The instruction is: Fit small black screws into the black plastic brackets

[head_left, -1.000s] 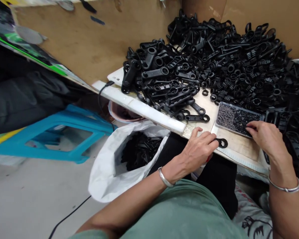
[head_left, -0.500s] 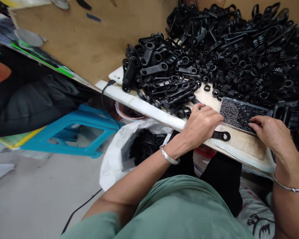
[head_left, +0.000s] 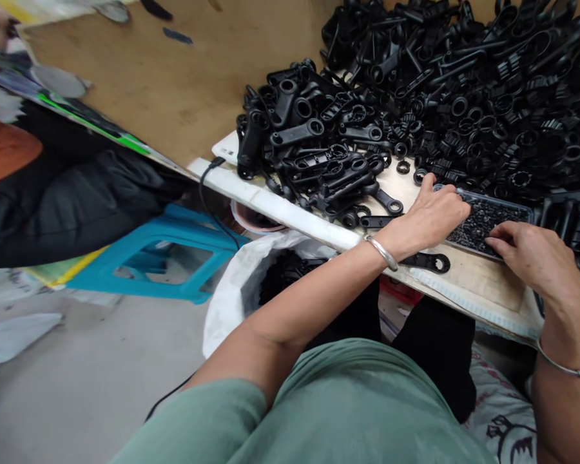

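Observation:
A shallow clear box [head_left: 486, 220] of tiny dark parts stands near the table's front edge. Over its left end reaches my left hand [head_left: 437, 216], its fingers apart and pointing toward loose black rings [head_left: 403, 167]. At the box's right end, the thumb and forefinger of my right hand [head_left: 536, 258] are pinched together low over the tiny parts; anything between them is too small to make out. A flat black plastic arm with a ring end [head_left: 432, 261] lies below my left wrist. Another black arm [head_left: 377, 222] rests just left of that wrist.
Black plastic arms [head_left: 314, 135] are heaped at left, with a larger pile of black rings and levers [head_left: 464, 96] behind. Below the table edge hangs a white sack [head_left: 227, 303] with black parts inside. A blue stool [head_left: 149, 258] and another person's dark-clothed leg [head_left: 91, 200] are at left.
My left hand has moved right and away from me, off the black arm, to the box's left end. The right hand stays pinched at the box. The view has shifted slightly.

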A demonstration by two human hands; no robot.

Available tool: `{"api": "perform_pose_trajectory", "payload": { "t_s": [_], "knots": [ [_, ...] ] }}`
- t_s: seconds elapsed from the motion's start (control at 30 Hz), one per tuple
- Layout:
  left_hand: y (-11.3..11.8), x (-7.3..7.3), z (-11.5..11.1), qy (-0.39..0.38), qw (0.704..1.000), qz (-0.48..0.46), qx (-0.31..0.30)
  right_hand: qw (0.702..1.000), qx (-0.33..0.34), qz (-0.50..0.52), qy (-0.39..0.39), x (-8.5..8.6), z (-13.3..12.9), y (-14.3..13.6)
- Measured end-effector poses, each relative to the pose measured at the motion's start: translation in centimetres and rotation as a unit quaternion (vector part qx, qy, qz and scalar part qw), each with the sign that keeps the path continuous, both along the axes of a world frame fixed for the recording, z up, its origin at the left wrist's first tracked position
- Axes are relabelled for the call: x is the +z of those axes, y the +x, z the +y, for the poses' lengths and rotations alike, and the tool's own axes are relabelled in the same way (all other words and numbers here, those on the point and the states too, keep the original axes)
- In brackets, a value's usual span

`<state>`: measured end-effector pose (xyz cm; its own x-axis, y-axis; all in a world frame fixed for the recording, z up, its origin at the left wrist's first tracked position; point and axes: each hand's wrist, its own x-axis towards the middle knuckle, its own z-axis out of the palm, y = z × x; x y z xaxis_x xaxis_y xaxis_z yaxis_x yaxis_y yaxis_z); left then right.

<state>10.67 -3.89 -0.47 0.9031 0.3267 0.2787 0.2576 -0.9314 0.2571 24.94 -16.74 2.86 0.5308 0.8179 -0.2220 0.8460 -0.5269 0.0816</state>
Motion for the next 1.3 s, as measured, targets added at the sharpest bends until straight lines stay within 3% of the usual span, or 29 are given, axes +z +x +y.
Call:
{"api": "perform_pose_trajectory", "payload": {
  "t_s": [0.23, 0.4, 0.53, 0.7, 0.77, 0.83, 0.97, 1.07, 1.13, 1.2, 1.3],
  "knots": [
    [-0.8, 0.4, 0.3, -0.072, 0.997, -0.024, 0.004, 1.000, -0.008, -0.016, -0.010, -0.7, 0.2, 0.7],
    [-2.1, 1.1, 0.1, -0.212, 0.967, -0.139, 0.025, 1.000, -0.008, -0.027, 0.000, -1.0, 0.1, 0.9],
    [-3.4, 0.7, -0.6, -0.367, 0.893, -0.258, 0.037, 0.999, 0.012, -0.026, 0.042, -1.3, -0.2, 1.0],
    [-4.5, -0.1, -1.9, -0.588, 0.745, -0.313, 0.023, 0.978, 0.059, 0.029, 0.198, -1.9, -1.0, 1.8],
    [-4.6, -0.3, -2.5, -0.651, 0.690, -0.316, 0.013, 0.960, 0.025, 0.065, 0.272, -1.8, -1.3, 1.8],
    [-4.7, -0.4, -3.1, -0.694, 0.646, -0.320, 0.004, 0.923, -0.033, 0.132, 0.359, -1.5, -1.7, 1.3],
    [-4.8, -0.5, -4.1, -0.731, 0.590, -0.343, -0.018, 0.800, -0.079, 0.329, 0.496, -0.6, -2.6, -1.6],
    [-4.9, -0.6, -4.8, -0.735, 0.579, -0.352, -0.026, 0.732, -0.064, 0.433, 0.523, -0.6, -3.3, -4.1],
    [-5.1, -0.7, -5.2, -0.737, 0.576, -0.353, -0.023, 0.703, -0.051, 0.474, 0.528, -0.9, -3.5, -5.3],
    [-5.2, -0.7, -5.5, -0.736, 0.576, -0.355, -0.016, 0.690, -0.046, 0.488, 0.532, -1.4, -3.7, -6.0],
    [-5.4, -0.7, -5.8, -0.729, 0.582, -0.361, -0.008, 0.699, -0.047, 0.483, 0.525, -2.0, -3.8, -6.4]
  ]
}}
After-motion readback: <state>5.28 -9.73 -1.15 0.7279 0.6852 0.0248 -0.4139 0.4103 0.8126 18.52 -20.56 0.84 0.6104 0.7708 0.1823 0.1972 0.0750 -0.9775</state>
